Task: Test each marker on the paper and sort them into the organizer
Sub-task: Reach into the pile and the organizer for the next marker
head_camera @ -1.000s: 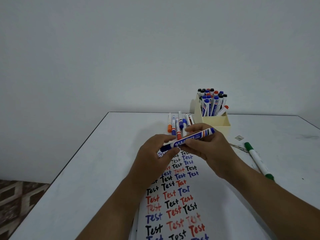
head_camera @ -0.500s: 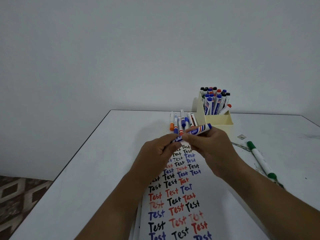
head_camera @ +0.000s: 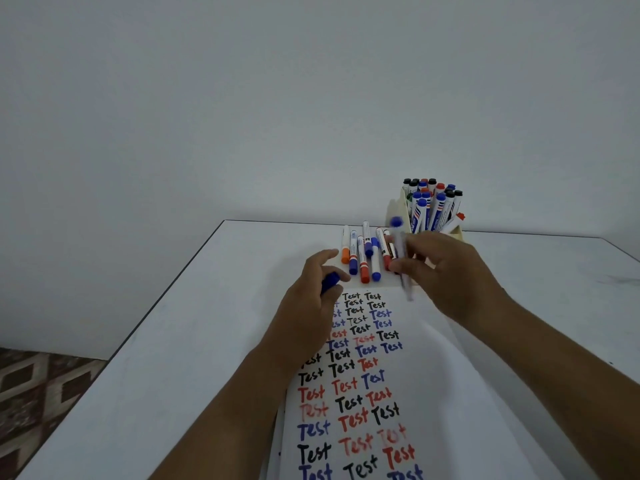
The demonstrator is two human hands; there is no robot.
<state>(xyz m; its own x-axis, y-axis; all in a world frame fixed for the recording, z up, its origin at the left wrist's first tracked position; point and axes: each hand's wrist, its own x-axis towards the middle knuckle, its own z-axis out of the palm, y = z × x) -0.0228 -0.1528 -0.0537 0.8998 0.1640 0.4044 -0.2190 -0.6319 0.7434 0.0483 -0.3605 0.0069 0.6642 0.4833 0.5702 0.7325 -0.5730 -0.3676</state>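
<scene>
Head view: the paper (head_camera: 429,375) lies along the table (head_camera: 194,341), and the one word readable on it is "Test", written over and over in black, red and blue rows. Print on the marker barrels is too small and blurred to read.

The left hand (head_camera: 311,299) has its fingers curled round a blue cap (head_camera: 329,281), which pokes out between thumb and forefinger just above the top rows of writing. The right hand (head_camera: 446,275) pinches the uncapped blue marker (head_camera: 401,261) near its middle — the barrel is motion-blurred, standing nearly upright with its blue end up and its other end just above the top edge of the paper.

Between the two hands, a row of loose markers (head_camera: 363,258) lies side by side on the table beyond the paper, caps in orange, blue and red toward the person. The cream organizer (head_camera: 394,209) stands behind the right hand near the table's far edge, packed with upright markers capped in black, blue and red.

The table's left edge runs diagonally toward the far corner — a wide bare strip lies between it and the paper. Patterned floor (head_camera: 41,393) shows past that edge.
</scene>
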